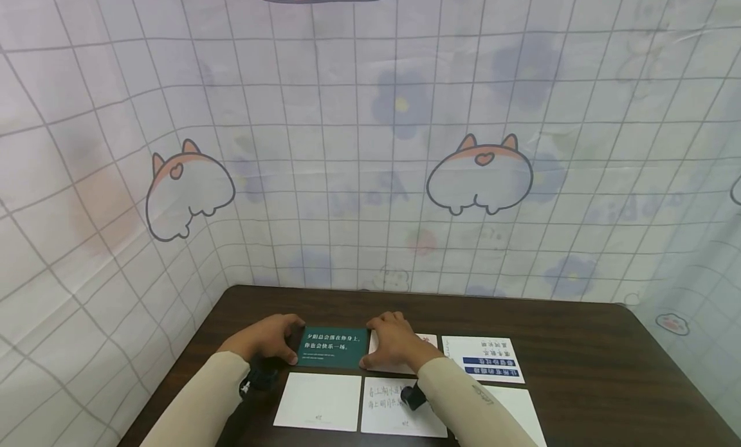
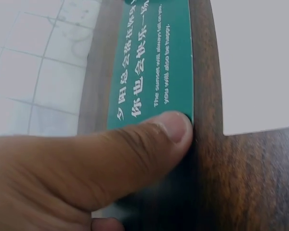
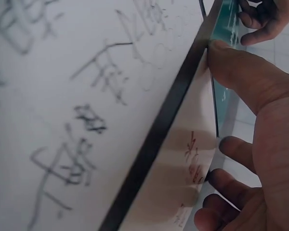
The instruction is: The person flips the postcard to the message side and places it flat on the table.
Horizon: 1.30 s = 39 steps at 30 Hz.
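Along the far row on a dark wooden table (image 1: 608, 370), a person's left hand (image 1: 266, 337), thumb and fingers parted, touches the left end of a green postcard (image 1: 332, 347) without clasping it. The right hand (image 1: 396, 341), also loosely spread, spans the seam beside a red-lettered white card (image 3: 185, 144). A blue-barred card (image 1: 486, 357) lies right; nearer sits a handwritten card (image 1: 399, 411). Dark wood stretches to the table's right edge.

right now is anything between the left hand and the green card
Nothing visible stands in the way: the left hand is at the left end of the green card, its thumb at the card's near corner.
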Tool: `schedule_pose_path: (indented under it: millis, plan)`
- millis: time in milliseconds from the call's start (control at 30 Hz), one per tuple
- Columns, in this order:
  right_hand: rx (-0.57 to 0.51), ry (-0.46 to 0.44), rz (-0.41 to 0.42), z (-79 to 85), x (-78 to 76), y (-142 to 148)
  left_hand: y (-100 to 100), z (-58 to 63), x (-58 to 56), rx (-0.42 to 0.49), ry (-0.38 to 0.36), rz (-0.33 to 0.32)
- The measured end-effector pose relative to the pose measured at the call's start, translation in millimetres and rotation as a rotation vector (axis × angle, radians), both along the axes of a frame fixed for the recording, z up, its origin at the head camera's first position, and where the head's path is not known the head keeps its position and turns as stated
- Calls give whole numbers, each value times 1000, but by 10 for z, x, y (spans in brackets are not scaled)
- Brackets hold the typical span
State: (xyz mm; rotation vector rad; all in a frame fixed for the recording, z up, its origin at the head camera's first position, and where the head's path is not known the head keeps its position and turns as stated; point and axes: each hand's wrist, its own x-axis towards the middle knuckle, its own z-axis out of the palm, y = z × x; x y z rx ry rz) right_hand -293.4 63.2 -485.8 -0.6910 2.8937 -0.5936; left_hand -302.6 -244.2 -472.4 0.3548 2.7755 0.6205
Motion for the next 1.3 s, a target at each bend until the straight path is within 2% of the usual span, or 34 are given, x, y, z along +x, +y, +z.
schedule_pose_path:
  millis: [300, 500, 800, 1100, 1300]
  plan:
    - [38, -10, -3, 27, -48, -58, 107, 82, 23, -62, 1, 8]
    - [51, -30, -10, 107, -47, -82, 164, 119, 10, -100, 15, 12]
    - [41, -71, -29, 92, -56, -100, 216, 124, 8, -126, -30, 64]
    - [38, -32, -19, 63, -69, -90, 213, 100, 3, -124, -3, 61]
    - [22, 33, 9, 41, -63, -84, 176, 43, 3, -88, 54, 43]
